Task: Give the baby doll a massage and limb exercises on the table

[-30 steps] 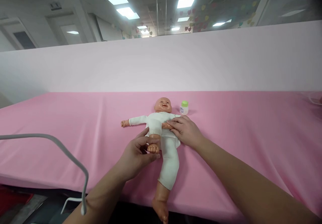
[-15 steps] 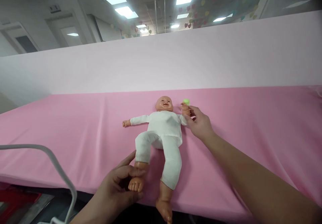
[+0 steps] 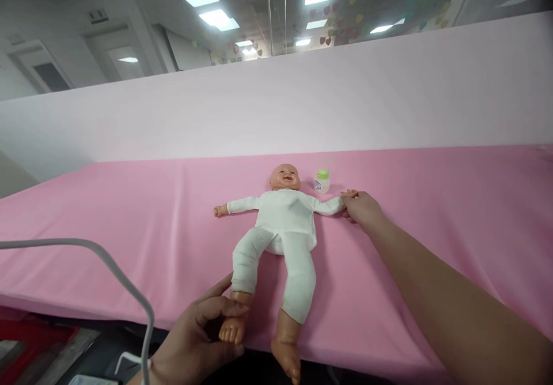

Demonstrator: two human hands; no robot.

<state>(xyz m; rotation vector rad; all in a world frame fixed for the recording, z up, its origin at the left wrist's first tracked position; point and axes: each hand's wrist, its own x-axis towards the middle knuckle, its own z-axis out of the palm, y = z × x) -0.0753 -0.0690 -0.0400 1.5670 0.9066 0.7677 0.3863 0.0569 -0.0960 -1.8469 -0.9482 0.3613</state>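
A baby doll (image 3: 285, 215) with a white cloth body lies on its back, its feet toward me and its arms stretched out sideways. My left hand (image 3: 201, 327) is closed around the ankle and foot of the doll's leg on the left. Out to the right, my right hand (image 3: 363, 209) grips the doll's other-side hand, whose fingers show above mine. A small clear jar with a green lid (image 3: 322, 182) stands upright beside the doll's head, apart from my hand. The doll's foot on the right hangs over the front edge.
Pink cloth (image 3: 142, 229) covers the table, with a white panel (image 3: 276, 108) along the back and glass above it. A grey cable (image 3: 116, 270) arcs across the lower left. Below the edge sits something red (image 3: 30, 339).
My right hand has moved the doll's arm outward to the right and down, straightening it and uncovering the jar. My left hand keeps its hold on the leg, which is a little straighter.
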